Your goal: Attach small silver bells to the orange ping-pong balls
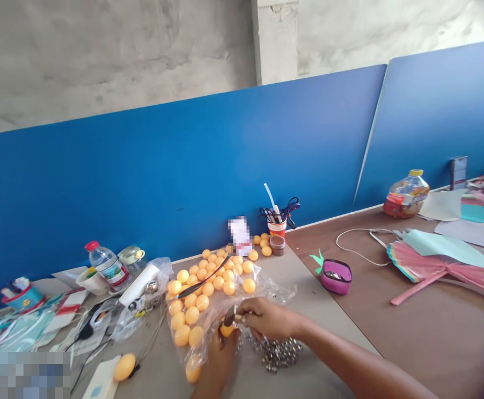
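Note:
My left hand [219,354] is closed around an orange ball [227,330] near the front of the table. Just to its right, my right hand [262,318] pinches a small dark tool [230,316] with a light handle, its dark end against the ball. Beyond both hands, several orange balls [202,302] lie on and around a clear plastic bag [258,282]. A pile of small shiny metal bells or beads [281,353] sits below my right wrist. One more orange ball [124,367] with a dark piece attached rests at the front left.
A cup of tools [277,228] and a small round jar [277,245] stand at the back. A purple pouch [335,276] lies right of the pile. Bottles [108,267] and clutter fill the left. Pink fans [428,263] and a juice bottle [407,195] are at the right.

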The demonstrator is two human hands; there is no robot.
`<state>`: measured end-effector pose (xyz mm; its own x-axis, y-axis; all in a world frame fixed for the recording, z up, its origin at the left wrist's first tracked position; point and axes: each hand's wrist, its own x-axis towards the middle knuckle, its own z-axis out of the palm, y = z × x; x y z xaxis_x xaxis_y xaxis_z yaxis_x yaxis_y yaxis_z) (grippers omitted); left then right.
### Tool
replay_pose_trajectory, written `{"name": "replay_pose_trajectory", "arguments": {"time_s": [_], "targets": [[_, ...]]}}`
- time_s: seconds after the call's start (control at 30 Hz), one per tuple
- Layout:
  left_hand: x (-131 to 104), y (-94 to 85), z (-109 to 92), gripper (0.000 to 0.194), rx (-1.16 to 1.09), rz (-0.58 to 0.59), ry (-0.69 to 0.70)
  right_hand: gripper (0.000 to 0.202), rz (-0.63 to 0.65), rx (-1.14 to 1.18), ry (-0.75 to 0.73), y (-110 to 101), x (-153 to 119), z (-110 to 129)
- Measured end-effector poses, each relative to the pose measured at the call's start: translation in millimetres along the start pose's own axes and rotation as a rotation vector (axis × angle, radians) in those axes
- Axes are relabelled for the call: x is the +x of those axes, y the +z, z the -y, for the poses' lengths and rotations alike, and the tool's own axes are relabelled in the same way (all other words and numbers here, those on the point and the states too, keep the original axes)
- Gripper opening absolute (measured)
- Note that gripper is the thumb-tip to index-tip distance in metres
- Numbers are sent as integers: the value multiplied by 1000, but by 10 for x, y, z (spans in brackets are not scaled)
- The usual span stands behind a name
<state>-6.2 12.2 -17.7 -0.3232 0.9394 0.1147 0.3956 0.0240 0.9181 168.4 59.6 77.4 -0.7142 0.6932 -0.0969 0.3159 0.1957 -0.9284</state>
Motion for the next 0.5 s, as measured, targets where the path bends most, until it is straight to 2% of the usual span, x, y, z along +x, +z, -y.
{"name": "replay_pose_trajectory", "arguments": {"time_s": [0.1,0.2,0.37,0.5], "targets": [[-13,-5,-29,58,-10,15,18,24,-30,44,-1,-16,-12,6],[-14,-2,-15,51,-48,44,26,19,-33,-6,11,-19,-8,10],[-1,-2,2,57,-64,7,-33,18,-34,45,-5,-14,5,7],[-4,-20,-28,55,-100,46,12,16,-35,-6,-33,4,6,22]]}}
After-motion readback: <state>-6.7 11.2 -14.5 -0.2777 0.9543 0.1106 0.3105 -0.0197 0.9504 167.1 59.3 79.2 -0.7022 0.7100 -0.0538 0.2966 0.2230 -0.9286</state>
